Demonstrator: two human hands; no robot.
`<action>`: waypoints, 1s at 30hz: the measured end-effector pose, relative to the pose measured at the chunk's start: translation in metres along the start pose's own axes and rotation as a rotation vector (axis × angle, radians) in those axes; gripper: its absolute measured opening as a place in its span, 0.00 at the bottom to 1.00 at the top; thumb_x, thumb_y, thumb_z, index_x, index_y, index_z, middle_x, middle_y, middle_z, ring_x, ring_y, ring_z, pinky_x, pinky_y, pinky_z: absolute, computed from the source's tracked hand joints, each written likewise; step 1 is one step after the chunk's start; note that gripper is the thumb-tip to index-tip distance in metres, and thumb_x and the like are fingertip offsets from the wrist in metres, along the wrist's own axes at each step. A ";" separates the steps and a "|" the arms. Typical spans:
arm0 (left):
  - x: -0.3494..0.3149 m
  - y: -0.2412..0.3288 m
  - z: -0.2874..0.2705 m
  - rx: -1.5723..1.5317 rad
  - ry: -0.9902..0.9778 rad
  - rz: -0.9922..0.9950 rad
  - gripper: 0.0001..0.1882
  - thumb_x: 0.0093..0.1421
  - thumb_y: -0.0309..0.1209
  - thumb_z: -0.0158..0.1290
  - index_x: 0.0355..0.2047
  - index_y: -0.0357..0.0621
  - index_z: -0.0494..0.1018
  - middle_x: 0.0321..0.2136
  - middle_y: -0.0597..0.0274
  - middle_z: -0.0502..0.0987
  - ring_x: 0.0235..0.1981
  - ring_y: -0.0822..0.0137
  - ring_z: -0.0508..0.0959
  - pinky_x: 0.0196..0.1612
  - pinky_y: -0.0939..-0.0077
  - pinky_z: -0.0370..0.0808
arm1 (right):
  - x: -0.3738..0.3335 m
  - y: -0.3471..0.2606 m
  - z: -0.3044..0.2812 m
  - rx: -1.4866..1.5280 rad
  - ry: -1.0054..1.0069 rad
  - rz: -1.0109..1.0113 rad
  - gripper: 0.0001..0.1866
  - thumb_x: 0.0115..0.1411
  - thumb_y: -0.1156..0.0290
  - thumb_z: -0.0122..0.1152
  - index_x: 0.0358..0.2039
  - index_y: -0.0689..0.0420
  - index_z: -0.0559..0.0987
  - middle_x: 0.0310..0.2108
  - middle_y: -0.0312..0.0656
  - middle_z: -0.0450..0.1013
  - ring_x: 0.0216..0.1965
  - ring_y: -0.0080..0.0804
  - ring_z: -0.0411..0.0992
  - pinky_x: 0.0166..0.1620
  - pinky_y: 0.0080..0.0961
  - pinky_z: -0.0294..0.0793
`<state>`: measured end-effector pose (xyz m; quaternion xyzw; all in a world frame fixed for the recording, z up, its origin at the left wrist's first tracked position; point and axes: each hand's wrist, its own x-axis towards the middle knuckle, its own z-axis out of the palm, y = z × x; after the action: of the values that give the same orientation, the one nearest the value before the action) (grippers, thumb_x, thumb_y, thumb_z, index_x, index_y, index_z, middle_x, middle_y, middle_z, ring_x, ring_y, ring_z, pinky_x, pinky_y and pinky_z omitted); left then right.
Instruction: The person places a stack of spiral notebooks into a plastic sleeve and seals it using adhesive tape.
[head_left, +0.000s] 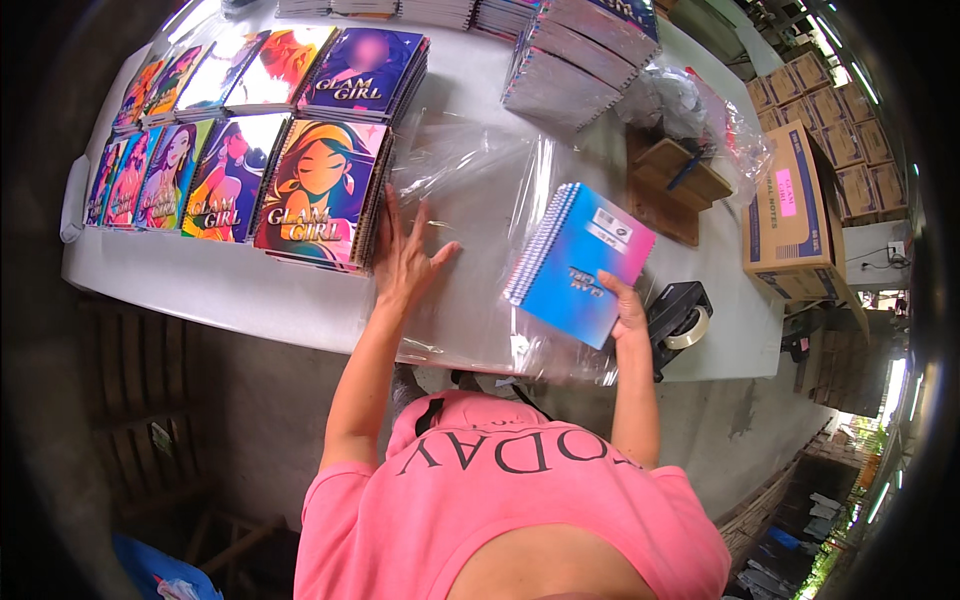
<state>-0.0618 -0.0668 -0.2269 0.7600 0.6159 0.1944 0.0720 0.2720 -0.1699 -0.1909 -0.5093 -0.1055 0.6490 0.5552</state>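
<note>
My right hand [625, 308] grips the near right edge of a spiral notebook [572, 282] with a blue-to-pink cover and a white label. Its coil binding runs along the left side; whether more than one notebook is in the grip, I cannot tell. Beneath it, clear plastic film [465, 260] lies across the table. My left hand [404, 255] rests with fingers spread on the film's left part, holding nothing. Right beside those fingers stands the nearest stack of spiral notebooks [322, 190], its top cover showing an illustrated figure with a yellow headband.
Several more notebook stacks [230, 180] fill the white table's [230, 290] left side. A tall notebook pile [565, 75] stands at the back. To the right are a wooden stand [665, 200], crumpled plastic [680, 100], a black tape dispenser [680, 325] and an open cardboard box [790, 240].
</note>
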 end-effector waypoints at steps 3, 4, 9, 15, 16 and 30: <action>0.007 0.013 -0.018 0.079 -0.057 -0.032 0.46 0.43 0.61 0.58 0.61 0.57 0.61 0.67 0.45 0.35 0.66 0.45 0.44 0.61 0.53 0.54 | -0.006 -0.007 -0.021 -0.033 0.102 -0.010 0.27 0.49 0.70 0.68 0.49 0.65 0.69 0.42 0.47 0.74 0.40 0.37 0.75 0.45 0.35 0.78; 0.014 0.020 -0.029 0.112 -0.146 -0.053 0.46 0.41 0.60 0.59 0.60 0.57 0.62 0.67 0.43 0.35 0.65 0.45 0.47 0.59 0.55 0.56 | -0.009 -0.006 -0.026 -0.037 0.140 -0.027 0.27 0.49 0.70 0.68 0.49 0.65 0.69 0.42 0.47 0.74 0.40 0.37 0.75 0.45 0.35 0.78; 0.039 0.022 -0.039 0.359 -0.168 -0.004 0.46 0.37 0.53 0.64 0.58 0.58 0.63 0.66 0.42 0.41 0.61 0.48 0.53 0.53 0.60 0.60 | -0.008 -0.003 -0.027 -0.046 0.201 -0.054 0.27 0.49 0.70 0.68 0.48 0.65 0.70 0.42 0.47 0.74 0.40 0.37 0.75 0.45 0.34 0.78; 0.035 0.092 -0.033 -0.471 -0.104 0.293 0.13 0.48 0.17 0.47 0.34 0.42 0.74 0.37 0.53 0.77 0.40 0.62 0.77 0.39 0.69 0.73 | -0.023 -0.002 -0.018 0.092 0.178 -0.144 0.31 0.45 0.72 0.71 0.50 0.62 0.69 0.43 0.45 0.72 0.41 0.37 0.74 0.44 0.34 0.78; 0.036 0.102 -0.028 -0.726 -0.172 0.109 0.11 0.49 0.17 0.46 0.32 0.41 0.73 0.32 0.54 0.78 0.34 0.62 0.78 0.36 0.71 0.74 | -0.035 -0.005 -0.011 0.137 0.166 -0.191 0.31 0.45 0.72 0.70 0.50 0.62 0.69 0.43 0.45 0.72 0.41 0.37 0.74 0.43 0.34 0.78; -0.096 0.240 0.061 -0.447 -0.447 0.767 0.45 0.46 0.61 0.55 0.58 0.44 0.62 0.63 0.43 0.49 0.65 0.42 0.46 0.63 0.47 0.48 | -0.201 -0.067 -0.033 0.172 0.370 -0.874 0.36 0.43 0.65 0.70 0.53 0.61 0.66 0.46 0.43 0.69 0.47 0.39 0.70 0.50 0.38 0.72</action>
<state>0.1642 -0.2067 -0.2189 0.9209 0.2049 0.1664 0.2867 0.3117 -0.3256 -0.0494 -0.4766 -0.1549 0.2598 0.8255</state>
